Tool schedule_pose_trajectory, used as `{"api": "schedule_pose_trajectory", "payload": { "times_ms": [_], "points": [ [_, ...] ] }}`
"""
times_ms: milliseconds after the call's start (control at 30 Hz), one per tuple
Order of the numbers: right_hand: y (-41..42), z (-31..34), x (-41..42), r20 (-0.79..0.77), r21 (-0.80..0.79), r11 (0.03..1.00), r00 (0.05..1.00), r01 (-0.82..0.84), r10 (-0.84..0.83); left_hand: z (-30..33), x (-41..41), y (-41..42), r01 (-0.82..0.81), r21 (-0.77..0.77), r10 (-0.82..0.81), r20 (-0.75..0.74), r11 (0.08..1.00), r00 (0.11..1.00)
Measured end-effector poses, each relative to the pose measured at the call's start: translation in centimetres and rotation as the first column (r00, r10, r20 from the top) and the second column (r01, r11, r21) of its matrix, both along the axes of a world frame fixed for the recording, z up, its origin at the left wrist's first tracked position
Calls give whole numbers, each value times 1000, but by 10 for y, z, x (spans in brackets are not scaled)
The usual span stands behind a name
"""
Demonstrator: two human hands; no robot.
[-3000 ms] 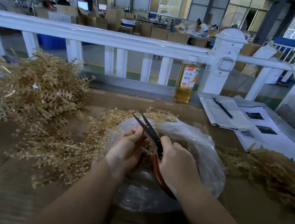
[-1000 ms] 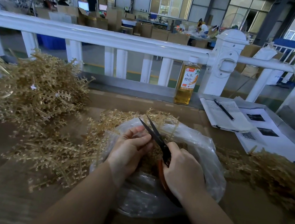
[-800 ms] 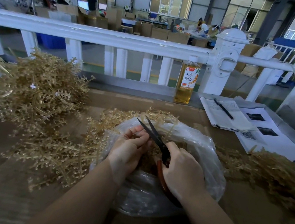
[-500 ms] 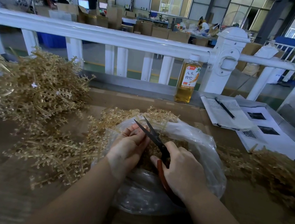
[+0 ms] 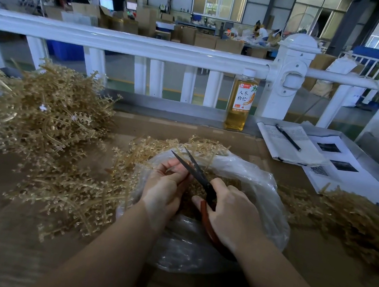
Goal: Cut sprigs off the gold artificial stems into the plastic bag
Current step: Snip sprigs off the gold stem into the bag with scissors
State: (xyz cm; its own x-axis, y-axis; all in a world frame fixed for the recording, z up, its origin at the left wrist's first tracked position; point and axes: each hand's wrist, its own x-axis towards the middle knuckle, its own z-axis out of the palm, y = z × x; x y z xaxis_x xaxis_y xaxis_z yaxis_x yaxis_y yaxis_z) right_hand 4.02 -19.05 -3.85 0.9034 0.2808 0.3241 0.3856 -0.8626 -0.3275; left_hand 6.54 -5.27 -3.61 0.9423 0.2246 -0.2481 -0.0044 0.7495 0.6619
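Over the clear plastic bag (image 5: 260, 202) at the bench's (image 5: 312, 270) near-middle: left hand (image 5: 165, 188), fingertips pinched on a thin gold sprig (image 5: 172, 169); right hand (image 5: 236, 219) curled round the red handles of the scissors (image 5: 194, 168), blades parted beside the left fingertips. Cut gold pieces inside the bag. Gold artificial stems (image 5: 40, 122) heaped toward the left edge, more (image 5: 355, 220) toward the right edge. At the far edge: drink bottle (image 5: 240, 101); papers (image 5: 290, 145) with a pen (image 5: 288, 137) toward the far right corner.
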Motion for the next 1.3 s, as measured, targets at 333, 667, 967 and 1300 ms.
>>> {"api": "schedule_pose_trajectory", "payload": {
  "times_ms": [333,667,967,1300],
  "points": [
    [-4,0,1,-5,-31,999,1000,-25,25,2,-2,-2,-28,27,28,10,999,1000],
    [-5,-1,1,25,-67,998,1000,0,2,2,-6,-6,-44,67,38,85,997,996],
    [-4,-2,2,31,-57,998,999,-5,7,2,-9,-7,-21,118,7,114,993,993],
    [-6,-3,1,23,-69,997,1000,-18,19,-1,-5,0,55,45,-58,70,998,996]
  ]
}}
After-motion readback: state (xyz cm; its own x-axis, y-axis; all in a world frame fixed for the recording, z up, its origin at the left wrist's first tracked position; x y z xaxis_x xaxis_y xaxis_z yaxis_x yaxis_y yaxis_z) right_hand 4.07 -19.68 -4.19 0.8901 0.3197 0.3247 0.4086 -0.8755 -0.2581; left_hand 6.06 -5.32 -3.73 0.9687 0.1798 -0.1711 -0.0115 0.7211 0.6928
